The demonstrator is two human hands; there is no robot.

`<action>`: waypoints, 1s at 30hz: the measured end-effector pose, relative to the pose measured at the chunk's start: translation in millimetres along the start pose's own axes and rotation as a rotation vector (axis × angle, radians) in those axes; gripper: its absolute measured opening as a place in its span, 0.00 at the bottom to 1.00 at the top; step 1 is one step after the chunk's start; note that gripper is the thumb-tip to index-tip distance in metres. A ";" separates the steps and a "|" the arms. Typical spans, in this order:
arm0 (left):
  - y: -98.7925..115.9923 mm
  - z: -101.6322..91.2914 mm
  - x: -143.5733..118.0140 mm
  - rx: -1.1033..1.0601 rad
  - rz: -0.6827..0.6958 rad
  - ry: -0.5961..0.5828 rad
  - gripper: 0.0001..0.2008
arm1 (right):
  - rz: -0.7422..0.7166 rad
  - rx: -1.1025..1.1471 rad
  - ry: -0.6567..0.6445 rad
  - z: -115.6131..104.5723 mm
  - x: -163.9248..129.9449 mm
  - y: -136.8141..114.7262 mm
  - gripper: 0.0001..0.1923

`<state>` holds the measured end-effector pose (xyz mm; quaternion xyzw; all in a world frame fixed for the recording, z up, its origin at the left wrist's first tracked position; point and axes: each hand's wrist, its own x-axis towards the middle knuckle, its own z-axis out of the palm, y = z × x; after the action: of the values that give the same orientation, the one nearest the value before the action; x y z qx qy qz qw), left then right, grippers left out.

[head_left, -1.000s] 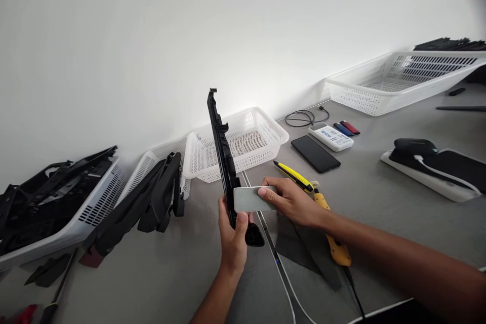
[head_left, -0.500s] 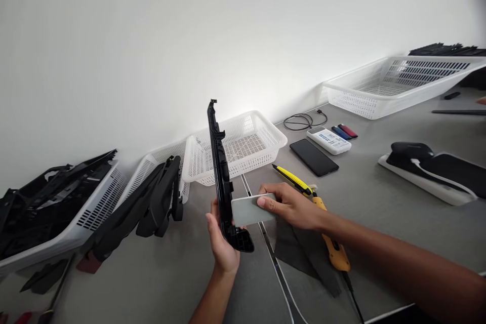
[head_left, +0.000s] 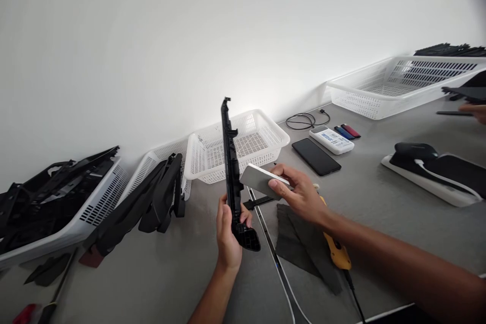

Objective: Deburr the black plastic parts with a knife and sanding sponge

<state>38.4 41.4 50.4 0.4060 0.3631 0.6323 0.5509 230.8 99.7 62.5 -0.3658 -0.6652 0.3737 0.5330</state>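
Observation:
My left hand point(head_left: 228, 235) is closed around the lower end of a long black plastic trim piece point(head_left: 230, 162), held nearly upright with its ribbed side turned to the right. In my right hand point(head_left: 298, 193), thumb on top, is a flat grey rectangular block point(head_left: 260, 180) with a pale edge. The block is tilted, and its left end is close beside the trim piece; whether they touch I cannot tell. Below my right hand lie a dark grey cloth point(head_left: 299, 243) and a yellow corded tool point(head_left: 337, 253), the tool partly hidden by my forearm.
A white basket point(head_left: 205, 162) stands behind the trim piece. Black plastic parts point(head_left: 56, 197) fill another basket at left. A phone point(head_left: 316, 156), a white power bank point(head_left: 332, 140) and a cable point(head_left: 304, 120) lie at right. Another person's hand point(head_left: 474, 110) shows at the right edge.
The grey block has moved up and tilted, showing its pale edge. The trim piece has turned more upright and shifted right. A co-worker's hand with a dark part has come further into view.

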 end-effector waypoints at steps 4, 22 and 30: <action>-7.2 1.3 -4.0 0.011 -0.066 -0.039 0.19 | -0.252 -0.123 -0.031 6.7 -6.4 -0.2 0.10; -11.0 -0.7 -4.0 0.122 -0.128 -0.062 0.21 | -0.269 -0.376 -0.170 0.5 3.8 0.9 0.18; -8.1 -0.4 -3.6 0.229 -0.090 -0.031 0.21 | -0.236 -0.350 -0.173 4.3 2.1 5.1 0.18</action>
<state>41.5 38.9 42.6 0.4593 0.4423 0.5549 0.5344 226.6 103.5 58.2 -0.3390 -0.8013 0.2174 0.4425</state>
